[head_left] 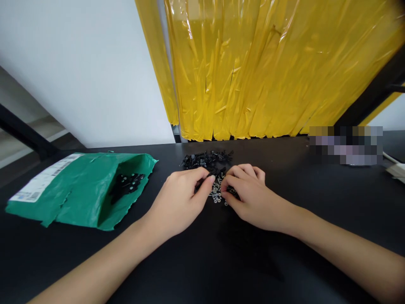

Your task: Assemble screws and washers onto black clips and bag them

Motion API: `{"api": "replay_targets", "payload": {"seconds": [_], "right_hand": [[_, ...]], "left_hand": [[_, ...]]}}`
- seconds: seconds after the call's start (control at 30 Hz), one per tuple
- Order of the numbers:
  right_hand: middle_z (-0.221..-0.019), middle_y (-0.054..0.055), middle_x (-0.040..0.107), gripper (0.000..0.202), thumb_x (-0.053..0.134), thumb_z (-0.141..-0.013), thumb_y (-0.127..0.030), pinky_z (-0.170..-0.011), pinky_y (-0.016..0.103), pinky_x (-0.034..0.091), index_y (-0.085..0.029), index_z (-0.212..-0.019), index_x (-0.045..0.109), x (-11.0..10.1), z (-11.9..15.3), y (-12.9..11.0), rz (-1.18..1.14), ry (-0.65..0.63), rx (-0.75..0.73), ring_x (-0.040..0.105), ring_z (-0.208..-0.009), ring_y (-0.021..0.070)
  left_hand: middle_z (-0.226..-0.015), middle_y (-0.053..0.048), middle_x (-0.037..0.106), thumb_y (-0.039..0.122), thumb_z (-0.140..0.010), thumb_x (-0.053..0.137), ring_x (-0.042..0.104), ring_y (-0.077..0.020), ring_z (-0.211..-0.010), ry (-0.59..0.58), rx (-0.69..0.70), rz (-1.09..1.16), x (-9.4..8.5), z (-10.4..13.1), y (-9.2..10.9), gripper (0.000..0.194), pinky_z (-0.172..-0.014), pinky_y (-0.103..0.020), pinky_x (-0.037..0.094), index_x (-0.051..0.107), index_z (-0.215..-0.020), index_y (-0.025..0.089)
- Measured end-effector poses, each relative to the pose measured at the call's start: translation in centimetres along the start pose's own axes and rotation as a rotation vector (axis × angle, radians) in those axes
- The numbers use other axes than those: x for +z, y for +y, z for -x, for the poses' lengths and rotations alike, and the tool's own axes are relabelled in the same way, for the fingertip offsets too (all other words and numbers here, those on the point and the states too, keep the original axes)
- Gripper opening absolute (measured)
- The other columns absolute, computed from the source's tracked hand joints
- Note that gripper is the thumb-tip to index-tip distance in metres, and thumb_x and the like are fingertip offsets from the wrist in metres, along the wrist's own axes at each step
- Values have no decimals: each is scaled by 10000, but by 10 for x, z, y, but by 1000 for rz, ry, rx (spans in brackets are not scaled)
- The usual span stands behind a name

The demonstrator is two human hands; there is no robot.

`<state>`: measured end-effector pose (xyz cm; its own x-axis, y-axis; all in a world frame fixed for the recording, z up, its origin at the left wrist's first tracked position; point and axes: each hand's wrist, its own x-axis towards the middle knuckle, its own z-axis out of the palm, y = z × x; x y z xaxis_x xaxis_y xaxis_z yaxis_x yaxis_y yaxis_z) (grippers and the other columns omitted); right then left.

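Note:
My left hand (182,198) is closed in a pinch, thumb against forefinger. A small black part (217,172) shows at its fingertips, too small to make out in detail. My right hand (249,194) is closed too, its thumb and forefinger meeting over the screws; whatever sits between them is hidden. Silver screws (217,196) lie in a loose heap on the black table between the two hands. Just behind them is a pile of small black parts (202,159), partly covered by my left hand.
At the left lies an open green plastic mailer bag (79,190) with a white label (44,177) and more black parts (126,183) inside. Yellow plastic strips (240,76) hang behind the black table (196,261). A pixelated object (348,145) is at the back right.

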<state>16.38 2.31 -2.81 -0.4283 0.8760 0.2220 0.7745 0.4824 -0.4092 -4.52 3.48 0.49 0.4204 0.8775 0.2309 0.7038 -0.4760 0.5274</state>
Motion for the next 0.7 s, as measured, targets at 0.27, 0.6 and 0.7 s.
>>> {"api": "replay_targets", "payload": {"seconds": [0.27, 0.6, 0.7], "right_hand": [[-1025, 18, 628, 171, 470, -1042, -213, -1070, 538, 292, -238, -944, 608, -2, 0, 3, -58, -18, 20, 497, -1117, 254], [-1072, 36, 613, 96, 556, -957, -195, -1091, 567, 276, -241, -937, 637, 1, 1, 0, -35, -8, 26, 493, -1145, 273], [-1086, 55, 603, 133, 514, -967, -153, -1076, 561, 307, -228, -932, 619, 2, 3, -1, -15, -25, 6, 498, -1145, 275]], "left_hand": [[-700, 37, 601, 364, -1049, 481, 550, -145, -670, -9, -25, -28, -1, -1, 0, 337, -636, -313, 330, 563, -762, 205], [-718, 25, 589, 364, -1047, 473, 516, -149, -668, -32, -33, -44, -1, 0, 1, 357, -626, -312, 318, 501, -730, 201], [-710, 25, 582, 369, -1049, 469, 505, -149, -657, -31, -26, -53, -1, 0, 1, 366, -618, -311, 314, 492, -724, 202]]}}
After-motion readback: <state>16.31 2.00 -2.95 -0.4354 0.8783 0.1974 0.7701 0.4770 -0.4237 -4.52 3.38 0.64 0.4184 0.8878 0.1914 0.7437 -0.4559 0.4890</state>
